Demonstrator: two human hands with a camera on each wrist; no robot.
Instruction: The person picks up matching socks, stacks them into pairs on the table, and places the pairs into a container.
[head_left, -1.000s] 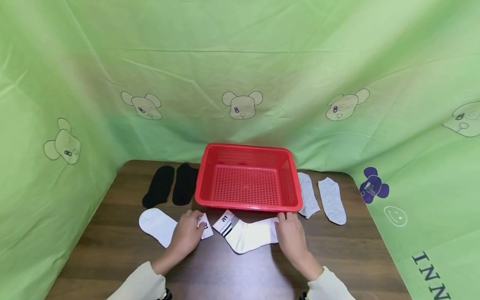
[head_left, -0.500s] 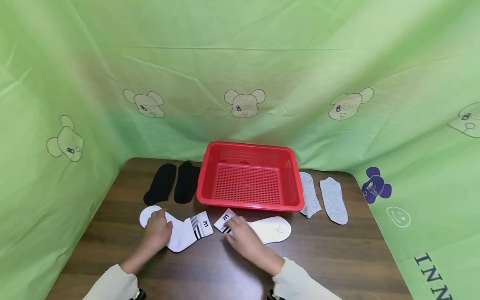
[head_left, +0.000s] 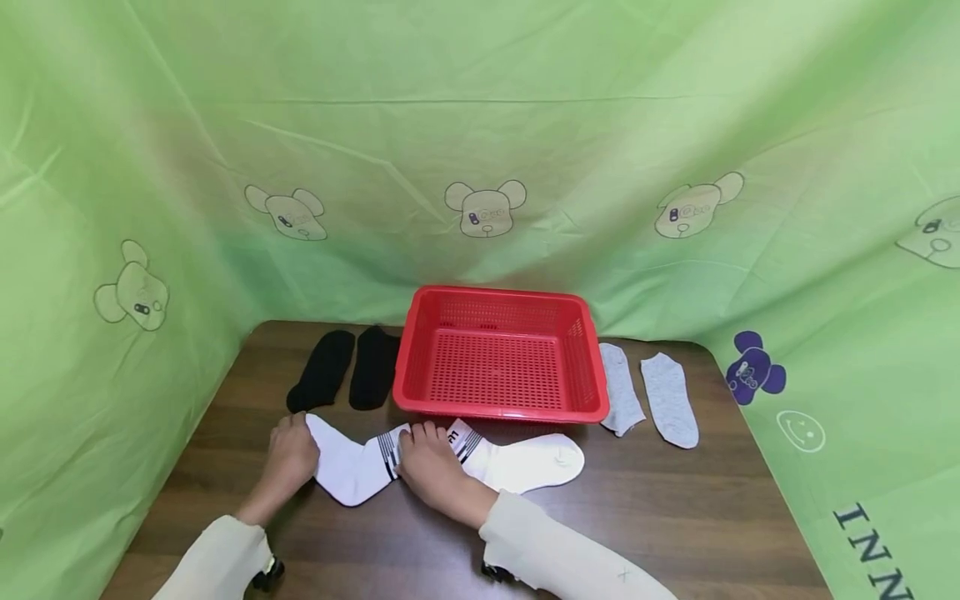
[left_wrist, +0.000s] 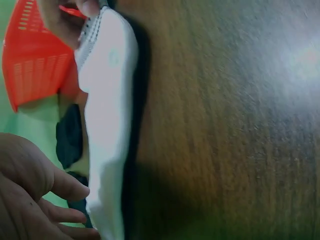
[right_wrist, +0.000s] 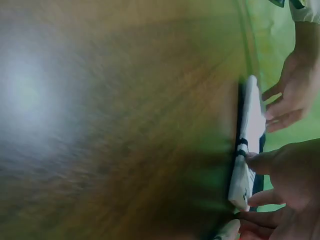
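A white crew sock (head_left: pixel 347 467) with black stripes at its cuff lies stretched out on the left of the table. My left hand (head_left: pixel 291 450) touches its toe end and covers part of it; the left wrist view shows thumb and fingers (left_wrist: pixel 72 187) spread apart at the sock's edge. Over the striped cuff rests my right hand (head_left: pixel 435 471), its thumb and fingers apart on the fabric in the right wrist view. The matching white sock (head_left: pixel 536 462) lies just to the right, toe pointing right, its cuff partly behind my right hand.
Behind the white socks stands a red perforated plastic basket (head_left: pixel 501 412) with nothing inside. Two black ankle socks (head_left: pixel 322 371) lie left of it, two light grey ankle socks (head_left: pixel 669 402) right of it. A green curtain (head_left: pixel 480 142) encloses the wooden table (head_left: pixel 675 517).
My left hand moved left from the left sock's cuff area to its toe. My right hand went from the right sock's toe, across its cuff, to the left sock's cuff.
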